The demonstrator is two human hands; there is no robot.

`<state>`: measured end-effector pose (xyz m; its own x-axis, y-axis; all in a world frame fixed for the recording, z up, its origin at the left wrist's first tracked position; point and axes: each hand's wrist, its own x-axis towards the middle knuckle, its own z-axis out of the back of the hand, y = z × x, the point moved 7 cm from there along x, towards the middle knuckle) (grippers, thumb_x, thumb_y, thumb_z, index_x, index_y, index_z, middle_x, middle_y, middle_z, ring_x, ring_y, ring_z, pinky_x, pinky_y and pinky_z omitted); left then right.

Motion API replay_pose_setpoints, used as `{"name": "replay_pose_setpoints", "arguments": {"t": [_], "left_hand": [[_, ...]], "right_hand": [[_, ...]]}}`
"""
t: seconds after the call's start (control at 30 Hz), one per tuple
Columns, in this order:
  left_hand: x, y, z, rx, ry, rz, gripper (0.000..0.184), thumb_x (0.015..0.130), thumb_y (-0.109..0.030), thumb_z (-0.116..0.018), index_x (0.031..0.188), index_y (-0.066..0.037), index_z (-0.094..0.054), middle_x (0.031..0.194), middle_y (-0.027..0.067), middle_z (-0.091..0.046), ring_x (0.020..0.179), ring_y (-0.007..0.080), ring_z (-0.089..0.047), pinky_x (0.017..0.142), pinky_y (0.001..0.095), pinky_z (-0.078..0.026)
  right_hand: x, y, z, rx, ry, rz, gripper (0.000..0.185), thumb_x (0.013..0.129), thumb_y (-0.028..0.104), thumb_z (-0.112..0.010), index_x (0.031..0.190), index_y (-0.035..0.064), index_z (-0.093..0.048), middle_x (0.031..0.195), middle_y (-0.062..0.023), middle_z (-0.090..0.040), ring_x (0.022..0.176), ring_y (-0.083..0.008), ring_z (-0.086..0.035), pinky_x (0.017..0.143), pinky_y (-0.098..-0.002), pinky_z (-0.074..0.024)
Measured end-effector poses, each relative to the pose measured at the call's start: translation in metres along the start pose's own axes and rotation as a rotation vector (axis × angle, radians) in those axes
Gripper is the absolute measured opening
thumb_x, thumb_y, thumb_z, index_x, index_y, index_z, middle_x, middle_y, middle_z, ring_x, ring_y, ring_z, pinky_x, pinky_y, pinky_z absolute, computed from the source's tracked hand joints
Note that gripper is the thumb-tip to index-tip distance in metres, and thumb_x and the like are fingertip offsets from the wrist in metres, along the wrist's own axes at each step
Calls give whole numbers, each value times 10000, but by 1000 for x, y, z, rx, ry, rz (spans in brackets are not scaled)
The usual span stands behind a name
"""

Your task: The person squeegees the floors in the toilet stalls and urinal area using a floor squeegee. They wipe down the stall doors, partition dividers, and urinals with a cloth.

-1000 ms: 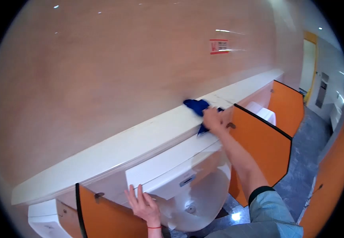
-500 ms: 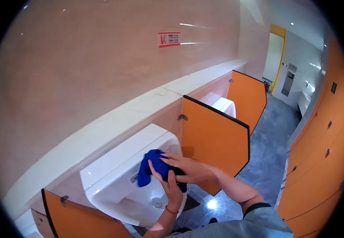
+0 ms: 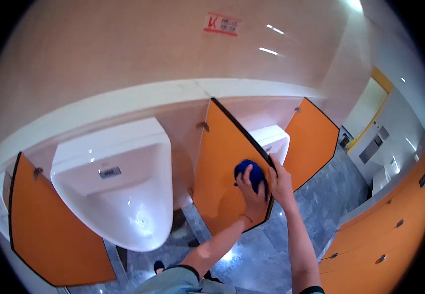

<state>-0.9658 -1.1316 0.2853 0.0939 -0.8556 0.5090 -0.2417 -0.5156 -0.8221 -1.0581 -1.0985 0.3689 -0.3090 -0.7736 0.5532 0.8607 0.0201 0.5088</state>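
Observation:
A blue cloth (image 3: 247, 170) is pressed against the near face of an orange partition panel (image 3: 219, 169). My left hand (image 3: 253, 195), with a thin red band at the wrist, holds the cloth there, its fingers bent over it. At the panel's black outer edge, my right hand (image 3: 282, 183) grips the border, its far-side fingers partly hidden. To the left of both hands hangs a white urinal (image 3: 112, 193), its bowl facing me.
A second orange partition (image 3: 51, 230) stands at the left, another (image 3: 315, 139) farther right. Beyond the gripped panel shows another urinal (image 3: 278, 137). Orange stall doors (image 3: 384, 230) line the right side above a grey floor (image 3: 315, 210). A sign (image 3: 222, 24) is on the wall.
Both hands have moved right, from over the urinal to the partition. The cloth, earlier between both hands, is now under the left hand on the panel; the right hand has taken the panel's edge.

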Motion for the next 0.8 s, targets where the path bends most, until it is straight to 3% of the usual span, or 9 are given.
{"name": "replay_pose_setpoints", "arguments": {"t": [0.17,0.23,0.3,0.43,0.53,0.6,0.63,0.7,0.8], "left_hand": [[-56,175,31,72,-203,279,532,807,-66,-530,1312,-37,-366,1308,225,-374,1207,375,-338,1045,417,-231],[-119,253,53,9,-178,563,525,803,-52,-529,1303,-24,-369,1291,224,-386,1206,373,-349,1044,408,-251],[-166,251,67,211,43,589,523,781,-42,-540,1280,-16,-387,1261,224,-402,1195,368,-364,1043,409,-259],[-125,105,41,84,182,271,504,695,-70,-595,1192,-83,-508,1161,181,-478,1131,362,-422,1015,428,-280],[-50,57,7,-14,352,-65,595,726,-194,-629,1296,-138,-471,1266,236,-374,1197,430,-338,1041,483,-223],[19,61,8,23,416,-205,582,763,-360,-578,1300,-159,-476,1324,240,-346,1216,448,-321,1045,497,-215],[32,93,2,-107,195,-242,615,760,-411,-565,1300,-133,-469,1338,224,-360,1224,444,-326,1053,501,-197],[63,149,12,-45,108,-169,617,760,-294,-605,1311,-81,-424,1349,155,-392,1269,332,-333,1083,431,-185],[102,251,44,-70,-107,92,568,797,-199,-566,1324,-61,-403,1334,148,-419,1260,293,-354,1074,369,-224]], "right_hand": [[0,-6,-6,-18,-33,43,341,895,69,-482,1228,3,-503,1087,-251,-586,1011,-393,-573,838,-385,-462],[1,-4,-5,-59,-62,90,342,884,52,-480,1221,1,-509,1072,-243,-594,961,-383,-599,800,-374,-477],[2,-2,-6,-53,-62,103,342,882,51,-479,1218,2,-511,1070,-240,-595,962,-381,-600,799,-371,-476],[4,-1,-9,-104,-86,178,343,875,39,-465,1209,-30,-510,1065,-239,-599,966,-363,-609,797,-364,-475],[5,7,-11,-141,-52,165,335,882,31,-439,1195,-67,-510,1080,-240,-598,977,-351,-612,817,-357,-473],[6,8,-11,-153,-95,214,331,893,42,-421,1188,-74,-516,1102,-225,-601,991,-345,-611,830,-353,-472],[5,5,-11,-174,-102,233,333,899,53,-409,1182,-89,-514,1114,-223,-600,999,-340,-610,830,-358,-474],[6,3,-12,-191,-90,206,337,903,63,-408,1181,-96,-512,1114,-230,-597,993,-342,-611,834,-361,-473],[-1,-5,-12,-175,-88,85,360,908,106,-413,1168,-124,-507,1106,-258,-590,975,-348,-612,847,-362,-468]]}}
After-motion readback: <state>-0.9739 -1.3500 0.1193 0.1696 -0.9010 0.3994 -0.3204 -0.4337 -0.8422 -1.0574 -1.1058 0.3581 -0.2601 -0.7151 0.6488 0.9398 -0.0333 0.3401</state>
